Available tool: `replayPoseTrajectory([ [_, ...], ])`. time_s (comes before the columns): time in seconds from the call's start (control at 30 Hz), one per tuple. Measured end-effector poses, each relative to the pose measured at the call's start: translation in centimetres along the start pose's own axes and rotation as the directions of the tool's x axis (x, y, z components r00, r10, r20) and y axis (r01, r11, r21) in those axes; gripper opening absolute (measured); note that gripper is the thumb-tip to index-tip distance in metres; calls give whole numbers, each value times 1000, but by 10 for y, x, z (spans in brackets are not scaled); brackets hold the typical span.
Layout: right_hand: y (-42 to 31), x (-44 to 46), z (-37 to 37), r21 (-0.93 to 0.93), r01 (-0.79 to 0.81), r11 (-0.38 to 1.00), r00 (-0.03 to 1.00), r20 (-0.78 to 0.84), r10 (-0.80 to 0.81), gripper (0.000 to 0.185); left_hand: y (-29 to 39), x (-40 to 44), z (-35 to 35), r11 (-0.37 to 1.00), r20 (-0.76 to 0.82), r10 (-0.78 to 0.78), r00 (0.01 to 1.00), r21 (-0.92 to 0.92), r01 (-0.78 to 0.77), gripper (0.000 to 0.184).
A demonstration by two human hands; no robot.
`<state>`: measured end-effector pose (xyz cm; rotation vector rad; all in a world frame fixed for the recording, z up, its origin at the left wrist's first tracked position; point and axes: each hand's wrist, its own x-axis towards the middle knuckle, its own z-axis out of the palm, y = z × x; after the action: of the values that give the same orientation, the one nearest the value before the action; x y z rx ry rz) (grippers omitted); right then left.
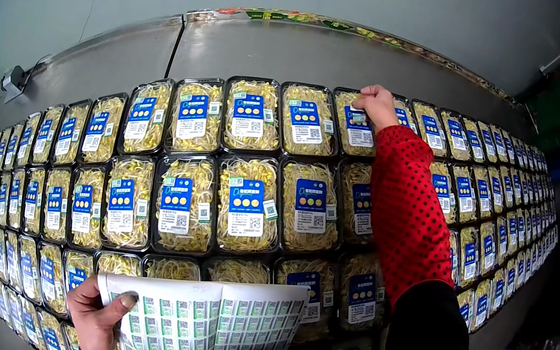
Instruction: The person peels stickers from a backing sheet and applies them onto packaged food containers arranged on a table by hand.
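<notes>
My left hand [99, 319] grips a sheet of stickers [194, 321] at its left edge, thumb on top. Rows of small green-and-white stickers with square codes cover the sheet, which has a fold down its middle. At the back row, my right hand [377, 107] has its fingers pressed together against the upper part of a packed tray of bean sprouts [358, 130]. Whatever is under those fingertips is too small to make out. Left of it, another tray of bean sprouts [308, 121] bears a blue-and-white label and a small code sticker at its right edge.
Rows of similar black trays [178, 191] stretch far to both sides, standing close together. Some carry an extra green sticker at the label's top left. Behind them lies a grey metal tabletop [257, 51], with a colourful printed strip [307, 20] along its far edge.
</notes>
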<state>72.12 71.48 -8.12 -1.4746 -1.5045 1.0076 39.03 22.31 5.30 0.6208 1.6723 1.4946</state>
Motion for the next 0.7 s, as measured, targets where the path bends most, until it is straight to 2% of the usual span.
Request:
replayPoseTrajectory([
  [0.03,5,5,4,-44,78,996,997,-5,-79,28,5,0,4,1000,-10,12,1000,16,-12,16],
  [0.07,11,8,8,-36,78,996,997,-7,-78,28,9,-2,6,1000,-11,16,1000,23,-16,16],
  [0.1,17,9,12,-219,168,961,985,16,-169,32,13,-4,8,998,-25,42,999,50,-40,18],
  [0.17,25,16,15,-542,332,772,939,110,-326,41,21,-5,11,991,-31,89,996,105,-85,26],
  [0.2,19,10,12,-629,327,706,927,69,-368,44,25,-6,15,996,-23,73,997,59,-72,26],
  [0.27,-12,-4,-12,-728,218,649,936,-31,-350,47,19,-2,14,994,-33,113,993,1,-113,27],
  [0.3,-9,5,-37,-725,205,658,933,-59,-356,50,20,-3,20,995,-44,95,994,-35,-97,28],
  [0.33,0,23,-63,-493,99,864,991,-31,-131,53,18,-2,25,995,-44,87,995,-36,-89,28],
  [0.4,6,30,-93,-135,-84,987,996,-4,85,54,14,3,38,997,10,34,999,-68,-33,28],
  [0.43,5,33,-99,-136,-83,987,997,-9,83,54,10,6,48,997,-1,30,1000,-73,-30,27],
  [0.5,6,38,-110,-91,-93,992,985,139,105,51,3,11,52,999,41,-16,999,-33,17,26],
  [0.53,9,42,-108,-83,-93,992,985,141,104,51,4,13,59,1000,62,-27,998,-8,28,26],
  [0.63,10,53,-95,-347,24,937,996,90,8,45,3,15,74,998,31,-13,999,-58,15,26],
  [0.67,20,59,-92,-338,28,941,995,97,5,45,4,14,78,999,22,-8,1000,-52,9,26],
  [0.7,28,62,-86,-460,118,880,993,56,-104,43,6,13,82,999,29,-24,999,-37,25,26],
])
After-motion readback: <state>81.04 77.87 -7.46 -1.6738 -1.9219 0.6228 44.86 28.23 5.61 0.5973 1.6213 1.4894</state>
